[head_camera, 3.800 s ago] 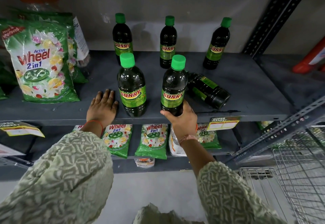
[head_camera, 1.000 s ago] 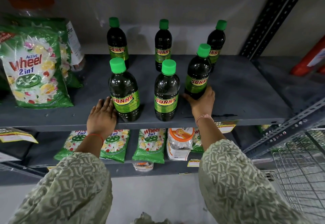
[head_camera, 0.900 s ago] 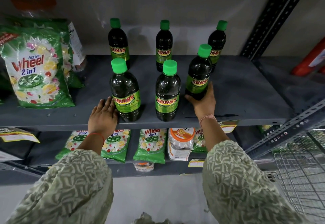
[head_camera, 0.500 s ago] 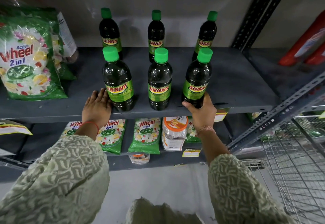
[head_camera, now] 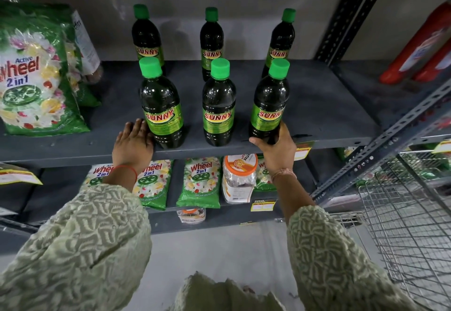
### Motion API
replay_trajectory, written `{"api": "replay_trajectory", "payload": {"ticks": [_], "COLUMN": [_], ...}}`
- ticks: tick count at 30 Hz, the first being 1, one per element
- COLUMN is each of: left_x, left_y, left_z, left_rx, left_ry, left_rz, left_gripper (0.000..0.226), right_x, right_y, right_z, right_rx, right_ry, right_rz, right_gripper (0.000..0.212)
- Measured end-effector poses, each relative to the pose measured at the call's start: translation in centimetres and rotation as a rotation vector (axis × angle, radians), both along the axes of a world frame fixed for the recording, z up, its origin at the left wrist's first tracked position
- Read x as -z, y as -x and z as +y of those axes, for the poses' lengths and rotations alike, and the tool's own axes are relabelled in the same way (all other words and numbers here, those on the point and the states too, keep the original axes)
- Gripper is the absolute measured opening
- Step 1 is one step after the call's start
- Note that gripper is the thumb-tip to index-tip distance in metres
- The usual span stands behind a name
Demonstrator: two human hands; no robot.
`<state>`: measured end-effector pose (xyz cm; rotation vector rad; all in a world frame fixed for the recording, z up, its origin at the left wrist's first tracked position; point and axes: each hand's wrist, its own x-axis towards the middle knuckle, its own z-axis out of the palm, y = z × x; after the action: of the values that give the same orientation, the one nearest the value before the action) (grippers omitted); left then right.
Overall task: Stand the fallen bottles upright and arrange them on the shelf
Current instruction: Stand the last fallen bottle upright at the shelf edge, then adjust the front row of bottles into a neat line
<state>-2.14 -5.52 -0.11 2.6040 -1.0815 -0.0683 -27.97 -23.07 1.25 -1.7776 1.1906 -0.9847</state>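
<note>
The dark plastic bottle with a green cap and green "SUNNY" label [head_camera: 268, 105] stands upright at the right end of the front row on the grey metal shelf [head_camera: 329, 115]. The right hand [head_camera: 275, 149] cups its base, thumb in front and fingers wrapped behind — probably to nudge it level with the two matching front bottles [head_camera: 218, 105] to its left. Three more stand behind it. The left hand [head_camera: 133, 143] lies flat and unclenched beside the leftmost front bottle [head_camera: 162, 108], seemingly bracing.

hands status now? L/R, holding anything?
Left hand: open, flat on the shelf, beside the front-left bottle.
Right hand: closed around the base of the front-right bottle.
</note>
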Motion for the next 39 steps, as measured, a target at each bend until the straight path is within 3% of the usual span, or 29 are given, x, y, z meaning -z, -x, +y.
{"api": "replay_trajectory", "payload": {"ticks": [4, 7, 10, 12, 15, 19, 26, 39], "left_x": [0.0, 0.5, 0.5, 0.0, -1.1, -1.8, -2.5, -2.5], "left_y": [2.2, 6.9, 12.3, 14.4, 15.8, 15.3, 15.0, 17.2], "left_z": [1.7, 4.0, 3.4, 1.1, -2.8, -6.0, -8.1, -10.1], "left_rx": [-0.122, -0.228, 0.004, 0.091, -0.008, -0.143, -0.182, -0.145], "left_ry": [0.356, 0.581, 0.515, 0.46, 0.564, 0.611, 0.623, 0.617], "left_rz": [0.033, 0.006, 0.167, 0.293, 0.433, 0.453, 0.374, 0.32], "left_gripper": [0.046, 0.051, 0.075, 0.074, 0.089, 0.099, 0.06, 0.058], "right_x": [-0.1, -0.4, -0.7, -1.1, -1.8, -1.4, -1.0, -0.8], "right_y": [0.7, 1.4, 2.1, 2.2, 1.8, 1.4, 3.0, 9.1], "right_z": [-0.1, -0.7, -1.6, -2.1, -2.2, -2.2, -4.1, -9.5], "right_rx": [-0.074, -0.144, -0.236, -0.269, -0.274, -0.266, -0.264, -0.166], "right_ry": [-0.11, -0.182, -0.243, -0.229, -0.131, -0.008, 0.027, -0.001], "right_rz": [-0.065, -0.098, -0.078, -0.055, -0.007, 0.056, 0.113, 0.12], "right_gripper": [0.111, 0.111, 0.107, 0.106, 0.102, 0.077, 0.066, 0.063]}}
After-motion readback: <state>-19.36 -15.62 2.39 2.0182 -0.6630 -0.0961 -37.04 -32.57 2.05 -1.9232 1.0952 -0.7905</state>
